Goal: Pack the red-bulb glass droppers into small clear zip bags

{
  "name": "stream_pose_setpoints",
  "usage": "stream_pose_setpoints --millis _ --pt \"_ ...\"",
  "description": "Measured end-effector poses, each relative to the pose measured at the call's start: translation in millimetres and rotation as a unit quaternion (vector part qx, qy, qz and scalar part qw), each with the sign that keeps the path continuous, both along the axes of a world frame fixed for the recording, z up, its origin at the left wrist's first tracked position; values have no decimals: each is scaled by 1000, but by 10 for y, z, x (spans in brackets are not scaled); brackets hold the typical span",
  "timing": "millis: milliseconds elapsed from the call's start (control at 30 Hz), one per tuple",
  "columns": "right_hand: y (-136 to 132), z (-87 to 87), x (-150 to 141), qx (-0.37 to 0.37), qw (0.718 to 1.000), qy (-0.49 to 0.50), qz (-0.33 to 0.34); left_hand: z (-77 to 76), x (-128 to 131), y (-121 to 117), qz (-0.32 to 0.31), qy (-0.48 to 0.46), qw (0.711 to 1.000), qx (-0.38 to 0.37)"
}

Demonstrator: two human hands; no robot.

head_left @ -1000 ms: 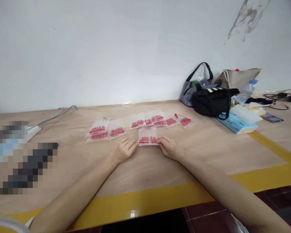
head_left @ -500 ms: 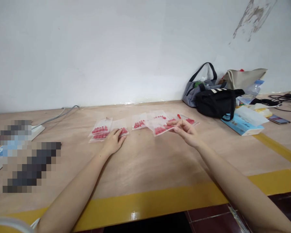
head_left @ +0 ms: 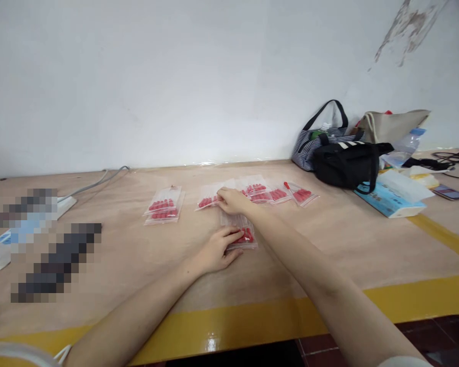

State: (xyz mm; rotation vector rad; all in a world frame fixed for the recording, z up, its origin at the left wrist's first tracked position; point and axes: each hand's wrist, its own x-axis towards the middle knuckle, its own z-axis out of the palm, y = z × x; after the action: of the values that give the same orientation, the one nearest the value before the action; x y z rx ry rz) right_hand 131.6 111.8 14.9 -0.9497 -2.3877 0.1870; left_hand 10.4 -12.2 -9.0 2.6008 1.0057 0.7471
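My right hand (head_left: 231, 200) reaches across to the middle of the table, its fingers closed on the right side of a clear zip bag (head_left: 207, 200) holding several red pieces. Nearer to me, my left hand (head_left: 221, 250) lies with thumb and fingers apart, fingertips resting on another zip bag of red pieces (head_left: 247, 236). Part of that bag is under the fingers. To the left, two overlapping bags (head_left: 163, 205) of the same red pieces lie together. More filled bags (head_left: 257, 188) overlap behind my right wrist, and a bag (head_left: 303, 195) ends the row at right.
A single red piece (head_left: 286, 185) sits by the rightmost bag. A black bag (head_left: 344, 163), a striped tote (head_left: 304, 148) and a blue tissue pack (head_left: 390, 199) stand at right. A blurred dark object (head_left: 57, 262) lies at left. Yellow tape (head_left: 229, 326) lines the front edge.
My left hand has moved right and toward me, onto a bag in front of the row. My right hand has moved left and holds a bag flat near the table instead of a raised one.
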Motion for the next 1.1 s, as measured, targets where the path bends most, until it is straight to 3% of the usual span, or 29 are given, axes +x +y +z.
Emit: stream_pose_setpoints --millis 100,167,267,367,533,667,900,1100 --pt "-266 3 274 75 997 29 11 -34 54 65 -11 -15 1000 -15" --pt "-466 -26 539 79 994 49 52 -28 70 124 -21 -22 999 -19" --pt "-714 -128 920 63 992 -1 105 -23 91 202 -19 -26 999 -12" --pt "-843 -262 1132 93 991 -30 95 -40 107 244 3 -26 1000 -9" --pt "-859 -379 1102 235 969 -28 70 -76 101 244 13 -39 999 7" --pt "-830 -367 1044 299 950 -54 70 -112 72 256 23 -35 997 59" --pt "-836 -407 1090 294 952 -55 61 -146 -22 362 -13 31 970 240" --pt "-807 -377 1035 304 949 -58 62 -173 -47 384 -9 51 958 282"
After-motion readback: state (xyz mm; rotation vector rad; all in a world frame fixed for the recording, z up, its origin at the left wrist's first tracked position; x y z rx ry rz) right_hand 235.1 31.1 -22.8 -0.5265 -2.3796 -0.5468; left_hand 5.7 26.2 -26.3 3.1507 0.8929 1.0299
